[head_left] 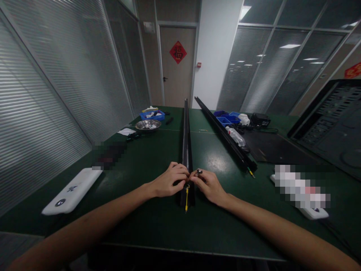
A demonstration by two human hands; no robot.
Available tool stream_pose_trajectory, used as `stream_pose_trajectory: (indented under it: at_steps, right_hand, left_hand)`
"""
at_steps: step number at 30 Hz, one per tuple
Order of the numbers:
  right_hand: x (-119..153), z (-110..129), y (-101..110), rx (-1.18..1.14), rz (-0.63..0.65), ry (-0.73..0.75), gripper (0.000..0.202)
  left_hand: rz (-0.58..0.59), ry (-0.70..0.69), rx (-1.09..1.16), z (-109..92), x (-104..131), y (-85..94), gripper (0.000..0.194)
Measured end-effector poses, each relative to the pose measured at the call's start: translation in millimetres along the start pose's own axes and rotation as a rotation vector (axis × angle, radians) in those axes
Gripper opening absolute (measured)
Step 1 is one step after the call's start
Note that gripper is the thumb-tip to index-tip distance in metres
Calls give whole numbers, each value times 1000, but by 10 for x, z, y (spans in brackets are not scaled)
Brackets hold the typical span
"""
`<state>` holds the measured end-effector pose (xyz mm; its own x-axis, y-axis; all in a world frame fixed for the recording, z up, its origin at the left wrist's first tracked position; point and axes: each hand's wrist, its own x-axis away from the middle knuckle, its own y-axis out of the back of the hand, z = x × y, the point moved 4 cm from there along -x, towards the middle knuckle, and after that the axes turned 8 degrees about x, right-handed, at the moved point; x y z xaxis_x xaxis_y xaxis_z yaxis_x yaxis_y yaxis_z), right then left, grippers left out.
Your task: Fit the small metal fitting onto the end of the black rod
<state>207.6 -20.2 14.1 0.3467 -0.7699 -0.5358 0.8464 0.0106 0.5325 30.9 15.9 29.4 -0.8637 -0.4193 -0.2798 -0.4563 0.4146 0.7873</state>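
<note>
A long black channel-shaped rail (pixel 185 141) lies lengthwise on the green table, pointing away from me. My left hand (pixel 170 181) is closed at the left side of its near end, thumb and fingertips pressed together over the channel. From the right, my right hand (pixel 209 186) pinches at the same spot, with a ring on one finger. Whatever the fingertips grip is too small and covered to make out. Just below them, a short yellow wire (pixel 186 198) with a metal terminal hangs over the rail's end.
Right of centre lies a second black rail (pixel 222 130), also with a yellow-green wire (pixel 251 173). Blue bins (pixel 224 121), a plastic bottle (pixel 236 136) and a black mat (pixel 278 147) are beyond it. At left are a metal bowl (pixel 148 125), a blue basket (pixel 152 114) and a white device (pixel 72 192).
</note>
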Motion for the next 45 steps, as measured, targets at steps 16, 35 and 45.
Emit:
stream_pose_trajectory:
  at_steps: [16,35,45]
  right_hand:
    - [-3,40,6,6,4,2,22]
    - [4,34,3,21,12,-2,24]
    - [12,14,6,34,2,-26,28]
  left_hand:
    - [-28,166,35,34,-45,-13,16]
    - [-45,269,42,17,-55,-70,24]
    - [-39,271,38,-3,-57,-52,21]
